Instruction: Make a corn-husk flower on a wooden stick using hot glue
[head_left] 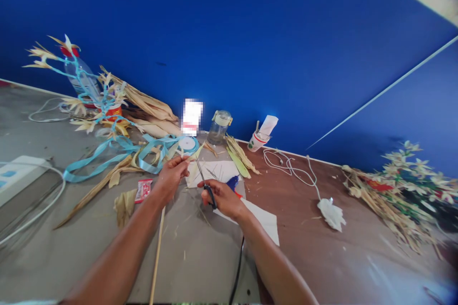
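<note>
My left hand (173, 177) is closed, pinching a small pale strip of corn husk (196, 153) between thumb and fingertips. My right hand (223, 198) grips dark-handled scissors (211, 196), whose blades point up and away, close to the husk strip. Under the blades lies a white sheet of paper (229, 168) with several thin wire-like pieces on it. Partly hidden behind my right hand is a blue tool (233, 182) that looks like a glue gun. A roll of light blue ribbon (188, 144) sits just beyond my left hand.
Left of my hands, loose blue ribbon (82, 171) and dried husks (150, 105) surround a blue-stemmed husk-flower branch (77, 69). At the back stand a clear jar (219, 128) and a paper cup (256, 141). A white cable (302, 174) and more husk flowers (418, 171) are right.
</note>
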{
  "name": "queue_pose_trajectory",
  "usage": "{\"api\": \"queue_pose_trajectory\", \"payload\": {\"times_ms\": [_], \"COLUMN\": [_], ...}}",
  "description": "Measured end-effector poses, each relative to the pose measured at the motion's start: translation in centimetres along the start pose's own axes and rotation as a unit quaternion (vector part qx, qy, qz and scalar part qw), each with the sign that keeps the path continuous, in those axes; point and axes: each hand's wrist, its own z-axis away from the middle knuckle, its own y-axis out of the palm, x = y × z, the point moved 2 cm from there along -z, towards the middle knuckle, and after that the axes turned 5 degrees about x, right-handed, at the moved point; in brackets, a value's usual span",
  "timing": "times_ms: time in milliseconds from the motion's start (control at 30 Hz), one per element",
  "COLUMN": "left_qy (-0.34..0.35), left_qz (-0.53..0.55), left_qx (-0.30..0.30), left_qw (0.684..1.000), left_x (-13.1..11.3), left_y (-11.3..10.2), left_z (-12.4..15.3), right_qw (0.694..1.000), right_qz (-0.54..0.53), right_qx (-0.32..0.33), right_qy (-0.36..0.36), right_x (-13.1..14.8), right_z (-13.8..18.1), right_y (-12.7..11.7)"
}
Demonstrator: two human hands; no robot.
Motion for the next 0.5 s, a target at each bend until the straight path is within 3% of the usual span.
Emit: {"api": "queue_pose_trajectory", "payload": {"times_ms": [233, 500], "left_qy": [-0.01, -0.021], "left_qz": [-0.023, -0.048], "left_qx": [0.004, 0.019], "left_qw": [1.0, 0.998], "left_x": [-0.1, 0.2], "left_y": [0.3, 0.2], "left_z": [0.3, 0.2], "right_qw": [0.999, 0.999], "right_qz": [-0.004, 0.001], "right_qx": [-0.033, -0.029], "right_qy": [-0.025, -0.031], "right_x": [0.5, 0.2], "right_z": [-1.2, -1.5], "right_y": [0.5, 0.7]}}
